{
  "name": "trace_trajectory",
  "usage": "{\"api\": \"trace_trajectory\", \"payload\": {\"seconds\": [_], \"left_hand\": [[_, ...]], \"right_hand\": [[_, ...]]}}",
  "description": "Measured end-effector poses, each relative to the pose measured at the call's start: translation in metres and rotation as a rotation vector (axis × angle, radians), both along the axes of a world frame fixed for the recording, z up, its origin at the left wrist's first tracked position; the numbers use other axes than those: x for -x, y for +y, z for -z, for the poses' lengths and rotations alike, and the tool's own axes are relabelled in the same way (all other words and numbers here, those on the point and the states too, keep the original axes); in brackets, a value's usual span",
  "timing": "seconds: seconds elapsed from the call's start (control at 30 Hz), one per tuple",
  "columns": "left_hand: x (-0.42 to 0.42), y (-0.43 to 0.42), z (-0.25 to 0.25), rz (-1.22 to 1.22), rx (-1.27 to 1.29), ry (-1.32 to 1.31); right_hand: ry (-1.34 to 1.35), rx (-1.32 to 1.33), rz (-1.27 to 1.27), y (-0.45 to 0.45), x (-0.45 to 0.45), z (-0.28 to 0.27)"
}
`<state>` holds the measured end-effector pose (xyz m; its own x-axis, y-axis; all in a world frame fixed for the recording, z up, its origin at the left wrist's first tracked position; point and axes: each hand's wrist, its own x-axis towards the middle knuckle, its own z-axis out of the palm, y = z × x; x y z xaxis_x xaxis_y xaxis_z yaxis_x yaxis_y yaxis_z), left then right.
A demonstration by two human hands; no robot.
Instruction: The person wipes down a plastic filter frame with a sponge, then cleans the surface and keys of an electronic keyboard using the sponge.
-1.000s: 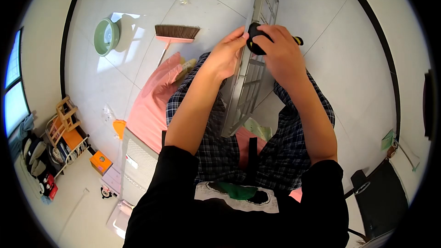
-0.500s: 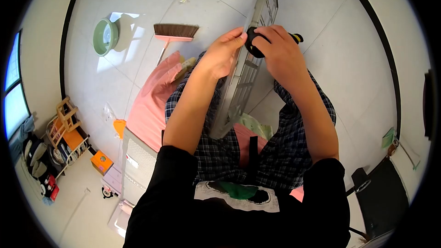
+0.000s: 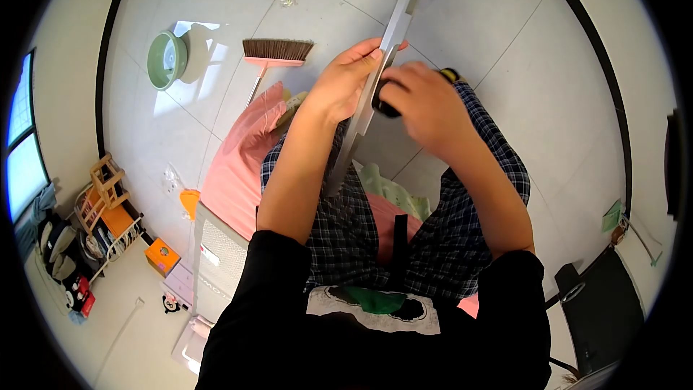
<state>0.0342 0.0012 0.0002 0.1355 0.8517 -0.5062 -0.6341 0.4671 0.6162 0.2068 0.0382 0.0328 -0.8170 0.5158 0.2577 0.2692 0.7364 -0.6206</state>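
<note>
A long, narrow grey panel (image 3: 393, 36) stands edge-on between my knees, slanting from the upper middle toward my lap. My left hand (image 3: 346, 83) is closed around its left edge, thumb on the near side and a fingertip showing past the far side. On the panel's right side, my right hand (image 3: 426, 105) is wrapped around a black tool with a yellow-marked end (image 3: 449, 74). The tool's dark rounded front lies against or very near the panel. Motion blurs this hand, and its fingers cover most of the tool, so its kind is unclear.
A broom (image 3: 278, 50) with a pink head lies on the tiled floor to the left, beyond pink cloth (image 3: 242, 152). Farther left stands a green basin (image 3: 166, 60). Light green cloth (image 3: 393, 191) lies between my legs. A white perforated panel (image 3: 216, 263) is at my left.
The panel has turned, so its slotted face no longer shows, only its narrow side. My right hand has shifted slightly down and left with the black tool. My left hand keeps its hold.
</note>
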Motion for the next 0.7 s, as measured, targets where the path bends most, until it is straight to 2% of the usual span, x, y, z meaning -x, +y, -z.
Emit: {"api": "trace_trajectory", "payload": {"seconds": [0.03,0.17,0.23,0.3,0.33,0.37,0.4,0.43,0.5,0.53,0.6,0.63,0.7], "left_hand": [[0.0,-0.001,-0.003,0.008,-0.018,0.01],[-0.013,-0.002,-0.008,-0.049,0.091,-0.034],[-0.017,-0.001,-0.009,-0.203,0.084,-0.025],[-0.014,0.001,-0.004,-0.2,0.041,-0.034],[-0.01,0.001,-0.002,-0.207,-0.025,-0.15],[-0.006,0.002,-0.002,-0.214,-0.091,-0.266],[-0.004,0.002,-0.009,-0.247,-0.078,-0.196],[0.0,0.002,-0.01,-0.25,-0.079,-0.193],[0.008,0.005,-0.01,-0.333,-0.095,-0.191],[0.008,0.005,-0.013,-0.347,-0.111,-0.172],[0.011,0.007,-0.011,-0.369,-0.138,-0.182],[0.012,0.007,-0.01,-0.388,-0.162,-0.194],[0.012,0.007,-0.011,-0.406,-0.166,-0.208]], "right_hand": [[0.006,-0.121,0.093,0.005,0.0,0.002],[0.047,-0.145,0.374,0.016,-0.001,0.008],[0.079,-0.164,0.408,0.015,0.002,0.002],[0.108,-0.109,0.457,0.017,0.004,-0.007],[0.111,-0.11,0.455,0.019,0.002,-0.014],[0.165,0.205,0.546,0.02,-0.002,-0.02],[0.215,0.523,0.629,0.023,-0.008,-0.022],[0.332,0.769,0.589,0.029,-0.016,-0.016],[0.303,1.364,0.408,0.039,-0.032,-0.015],[0.304,1.363,0.404,0.038,-0.032,-0.015],[0.137,1.495,0.009,0.034,-0.031,-0.016],[0.04,1.437,-0.08,0.03,-0.025,-0.014],[-0.004,1.484,-0.138,0.02,-0.011,-0.016]]}}
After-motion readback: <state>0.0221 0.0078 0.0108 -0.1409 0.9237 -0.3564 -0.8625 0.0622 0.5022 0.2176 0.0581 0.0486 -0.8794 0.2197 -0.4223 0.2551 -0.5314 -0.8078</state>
